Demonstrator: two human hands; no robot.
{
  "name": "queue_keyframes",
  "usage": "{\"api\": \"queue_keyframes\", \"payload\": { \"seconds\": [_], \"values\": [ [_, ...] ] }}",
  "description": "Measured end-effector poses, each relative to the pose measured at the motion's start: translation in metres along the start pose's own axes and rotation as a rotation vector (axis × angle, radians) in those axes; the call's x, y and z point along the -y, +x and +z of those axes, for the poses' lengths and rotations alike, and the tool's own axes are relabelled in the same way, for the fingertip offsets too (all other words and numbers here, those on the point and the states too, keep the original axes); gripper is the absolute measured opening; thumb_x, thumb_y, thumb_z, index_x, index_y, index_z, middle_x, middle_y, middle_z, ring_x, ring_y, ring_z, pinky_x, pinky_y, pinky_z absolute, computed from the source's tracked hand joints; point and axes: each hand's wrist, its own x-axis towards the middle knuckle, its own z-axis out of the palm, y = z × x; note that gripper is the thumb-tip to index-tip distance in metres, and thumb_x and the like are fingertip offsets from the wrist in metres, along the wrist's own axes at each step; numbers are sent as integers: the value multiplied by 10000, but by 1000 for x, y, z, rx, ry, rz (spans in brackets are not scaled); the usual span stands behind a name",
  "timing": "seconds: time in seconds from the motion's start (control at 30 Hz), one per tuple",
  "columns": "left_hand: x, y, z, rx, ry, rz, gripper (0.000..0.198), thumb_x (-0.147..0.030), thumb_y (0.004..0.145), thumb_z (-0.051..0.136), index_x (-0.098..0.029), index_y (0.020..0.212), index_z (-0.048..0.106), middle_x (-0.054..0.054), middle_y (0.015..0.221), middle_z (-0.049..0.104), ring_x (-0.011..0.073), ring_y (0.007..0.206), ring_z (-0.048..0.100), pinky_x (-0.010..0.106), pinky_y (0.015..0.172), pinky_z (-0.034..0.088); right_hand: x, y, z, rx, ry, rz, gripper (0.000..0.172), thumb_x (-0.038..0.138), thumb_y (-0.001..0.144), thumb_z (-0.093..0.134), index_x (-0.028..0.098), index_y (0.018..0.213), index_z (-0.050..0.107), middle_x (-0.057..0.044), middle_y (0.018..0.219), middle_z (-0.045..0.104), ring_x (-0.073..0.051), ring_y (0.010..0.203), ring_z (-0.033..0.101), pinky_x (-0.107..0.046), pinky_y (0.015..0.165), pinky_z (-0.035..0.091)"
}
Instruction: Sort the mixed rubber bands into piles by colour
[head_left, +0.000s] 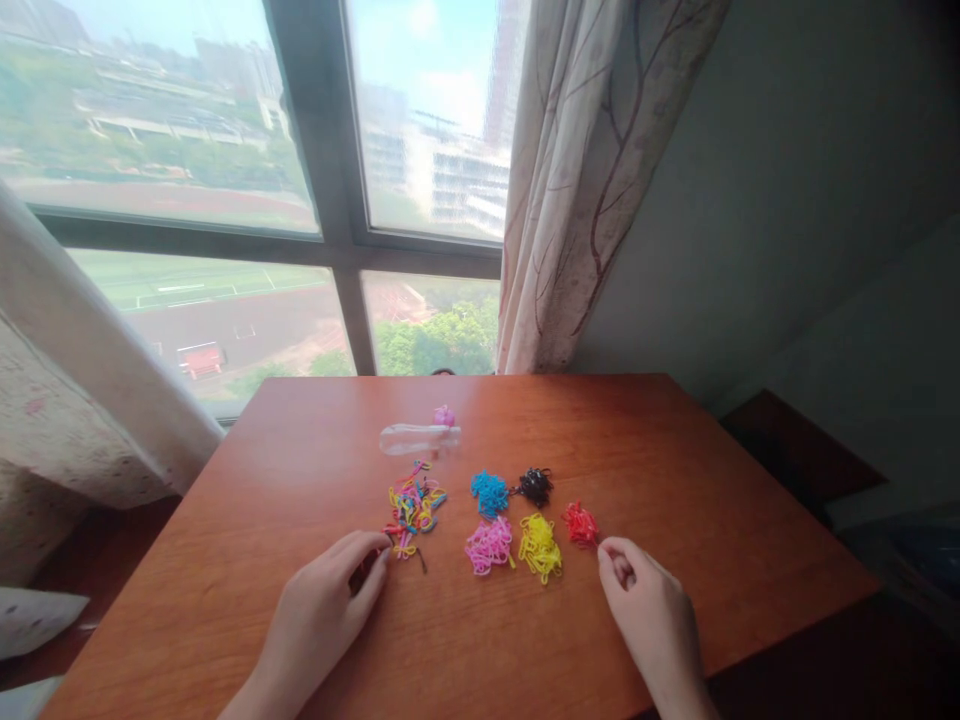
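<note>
My left hand (330, 595) has thumb and forefinger together at the lower left edge of a mixed-colour pile of small bands (415, 505); what they pinch is too small to tell. Just right of the red pile (580, 524) is my right hand (646, 595), its fingers closed, and whatever they hold is hidden. Between my hands lie a blue pile (490, 494), a black pile (535, 485), a pink pile (489, 546) and a yellow pile (540, 547).
Behind the piles, a clear plastic piece (412, 439) lies on the wooden table (465, 650) with a small pink-purple object (444, 415) by it. A window and curtains (555, 190) stand beyond the table's far edge.
</note>
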Motion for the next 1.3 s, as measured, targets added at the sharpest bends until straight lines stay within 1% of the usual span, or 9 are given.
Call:
{"api": "queue_keyframes", "payload": {
  "seconds": [0.17,0.33,0.5,0.6,0.73,0.9,1.07,1.17,1.3],
  "values": [
    [1,0,-1,7,3,19,191,-327,904,499,-249,901,673,-14,850,758,152,712,710,216,643,532,-11,-2,6,-2,-68,-120,293,329,961,416,244,850,673,-44,744,683,-166,610,627,-265,581,399],
    [6,-1,0,10,14,27,190,-331,903,505,-252,907,678,-16,868,762,150,729,716,210,653,532,-14,4,13,-71,-109,-287,387,359,1024,337,219,871,664,-33,746,667,-155,631,626,-256,614,395],
    [4,0,0,14,8,30,187,-330,907,505,-254,909,676,-20,879,760,146,743,714,208,665,529,-19,5,11,-119,-90,-305,443,444,1044,323,206,880,660,-29,729,650,-153,606,612,-257,591,390],
    [1,0,-1,22,5,20,193,-326,909,496,-251,899,673,-21,848,753,143,704,702,211,636,521,-15,1,12,-138,-27,-288,422,460,1038,356,205,884,655,-29,734,651,-152,604,614,-255,596,399],
    [-1,0,-2,25,5,10,195,-318,905,491,-245,886,670,-21,810,741,139,669,686,215,618,513,10,-10,21,-104,117,-313,337,404,1028,410,212,886,647,-21,739,650,-145,600,611,-244,607,408],
    [3,0,0,-21,-2,-18,192,-307,896,490,-237,892,668,-6,843,740,148,729,695,220,662,520,72,-28,39,29,259,-422,245,256,1000,426,232,848,617,-3,716,626,-146,628,602,-238,621,387],
    [3,1,1,-33,77,-132,217,-354,914,467,-241,931,651,-24,755,681,132,615,646,222,583,486,124,-44,55,168,310,-495,178,143,900,470,240,772,547,28,703,600,-139,639,577,-250,603,318],
    [-1,2,2,-11,161,-176,223,-351,927,448,-258,976,644,-20,858,693,133,667,670,219,586,477,139,-49,64,193,304,-518,162,120,859,495,239,752,518,35,707,598,-138,642,569,-262,595,288],
    [-5,4,1,49,252,-204,223,-336,940,431,-281,987,642,-21,977,694,140,715,693,223,577,462,142,-50,70,196,307,-520,152,114,839,517,241,757,514,39,722,607,-140,652,567,-272,592,269]
  ]
}}
